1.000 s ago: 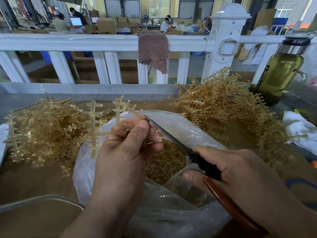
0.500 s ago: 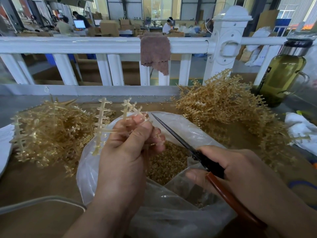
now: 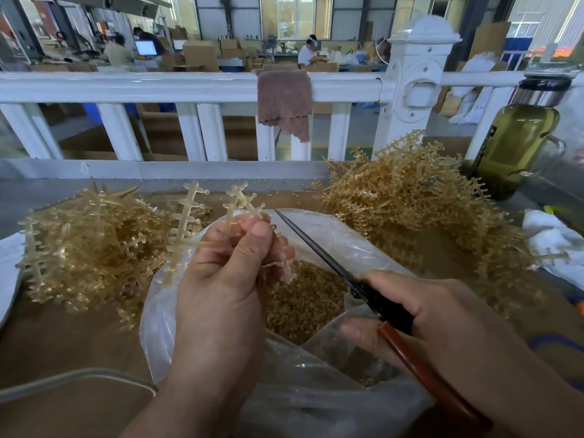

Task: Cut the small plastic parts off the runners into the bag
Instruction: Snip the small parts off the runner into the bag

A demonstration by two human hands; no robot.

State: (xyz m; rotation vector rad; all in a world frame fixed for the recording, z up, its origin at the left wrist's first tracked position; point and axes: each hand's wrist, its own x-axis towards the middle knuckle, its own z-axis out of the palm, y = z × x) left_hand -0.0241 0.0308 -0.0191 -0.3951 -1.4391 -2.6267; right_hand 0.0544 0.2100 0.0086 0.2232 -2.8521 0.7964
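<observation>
My left hand [image 3: 221, 279] grips a yellowish plastic runner [image 3: 186, 222] with small parts on its branches, held upright over the open clear plastic bag [image 3: 335, 235]. Inside the bag lies a heap of cut golden parts [image 3: 303, 301]. My right hand [image 3: 442, 320] holds scissors [image 3: 319, 251] by their black and red-brown handles. The dark blades look closed and point up-left, with the tip just right of my left fingertips.
A heap of runners [image 3: 91, 245] lies to the left of the bag and a taller heap [image 3: 420, 197] to the right. A bottle of olive liquid [image 3: 515, 147] stands at the far right. A white railing [image 3: 158, 86] with a brown cloth [image 3: 284, 99] borders the table's far side. White cloth [image 3: 550, 238] lies at the right edge.
The scissors' tip has drawn slightly away to the right of my left thumb. My left hand has shifted the runner a little upward.
</observation>
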